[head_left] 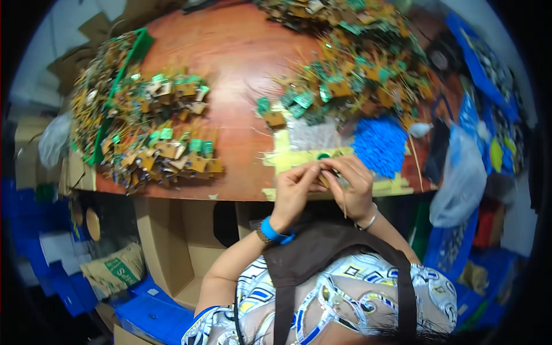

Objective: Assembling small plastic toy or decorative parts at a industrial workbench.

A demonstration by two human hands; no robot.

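The left hand (294,187) and the right hand (352,185) meet at the near edge of the counter (230,69), just above a yellow taped patch (287,158). The fingers of both hands are closed in a pinch around one small circuit board (325,175), which is mostly hidden between them; thin wire leads (344,201) hang down from it. The left wrist carries a blue band (275,233), the right a thin bracelet (371,221). Near the right hand lies a heap of blue parts (380,145). A pile of green and brown boards (161,132) covers the left side of the counter, and another pile (356,69) fills the far right side.
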